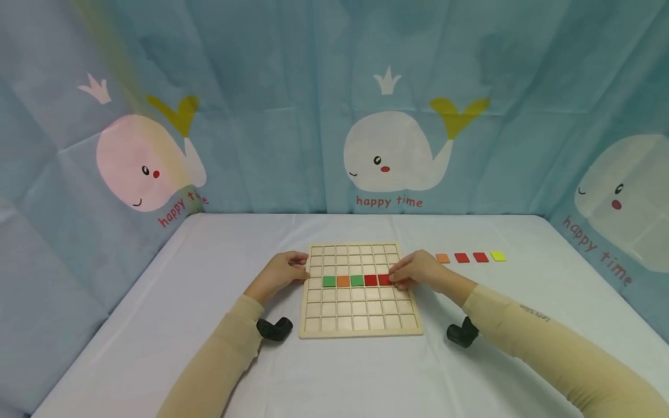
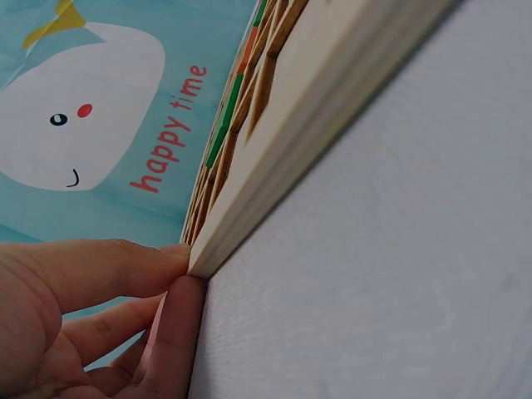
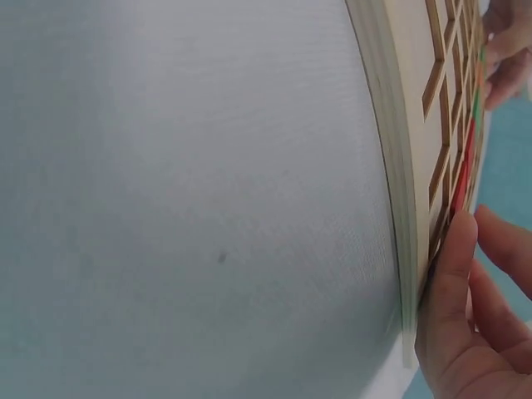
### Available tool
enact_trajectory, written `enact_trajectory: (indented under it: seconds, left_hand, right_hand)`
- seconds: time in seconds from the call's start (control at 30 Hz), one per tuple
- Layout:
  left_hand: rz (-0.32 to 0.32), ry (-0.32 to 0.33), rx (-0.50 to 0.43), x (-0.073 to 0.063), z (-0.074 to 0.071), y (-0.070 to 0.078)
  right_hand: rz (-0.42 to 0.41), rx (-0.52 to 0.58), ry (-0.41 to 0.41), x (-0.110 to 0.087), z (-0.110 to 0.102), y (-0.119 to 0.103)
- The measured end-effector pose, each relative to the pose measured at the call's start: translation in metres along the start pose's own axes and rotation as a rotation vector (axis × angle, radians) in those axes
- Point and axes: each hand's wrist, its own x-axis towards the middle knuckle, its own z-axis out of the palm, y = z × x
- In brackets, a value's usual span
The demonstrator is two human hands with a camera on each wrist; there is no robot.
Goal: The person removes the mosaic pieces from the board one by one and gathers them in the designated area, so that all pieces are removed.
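Right grip [image 1: 420, 270]: closed small, thumb and fingertips drawn together on the end red tile [image 1: 384, 280], at the right of the row on the board. Whether that tile is fully seated, my fingers hide.

Left grip [image 1: 279, 271]: pinching the left edge of the board [image 1: 324, 324], thumb and fingertips close together.

Board: one, pale wood, gridded, lying on the table [image 1: 157, 325] between my two grips.

Row, near the board's middle, starting one cell in from the left: first green tile [image 1: 329, 281], orange tile [image 1: 342, 281], second green tile [image 1: 357, 280], inner red tile [image 1: 370, 280], then the one under my fingertips. The cell beyond it is covered by my fingers; contents cannot be told.

Loose, right of the board and a little to the far side of my right grip, four in a line, apart: spare orange tile [image 1: 442, 258], two spare red tiles [image 1: 461, 258], yellow tile [image 1: 498, 256].

State of work, my judgement by count: five of nine visible tiles on the board, the fifth yet in my fingers; four left over; slightly past half.

Far side: blue backdrop [image 1: 261, 162], printed with whales.
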Motion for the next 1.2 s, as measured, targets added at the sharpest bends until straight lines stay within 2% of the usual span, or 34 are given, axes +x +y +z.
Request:
enact_trajectory:
  seconds: [0.17,0.4,0.63,0.9,1.2]
  left_hand:
    - [-0.003,0.009,0.004,0.0,0.0,-0.001]
    - [0.005,0.004,0.002,0.001,-0.001,0.0]
    - [0.012,0.005,-0.002,0.002,-0.003,0.001]
    - [0.015,-0.003,0.0,0.003,-0.002,-0.002]
    - [0.013,-0.009,0.004,0.002,-0.002,-0.002]
  right_hand:
    - [-0.001,-0.015,0.011,0.003,0.003,0.0]
    - [-0.005,-0.022,0.068,0.004,0.005,-0.002]
    - [-0.03,0.002,0.061,0.002,0.005,-0.007]
    - [0.006,0.024,0.065,0.004,0.005,-0.004]
    - [-0.023,0.069,0.066,-0.002,-0.008,0.004]
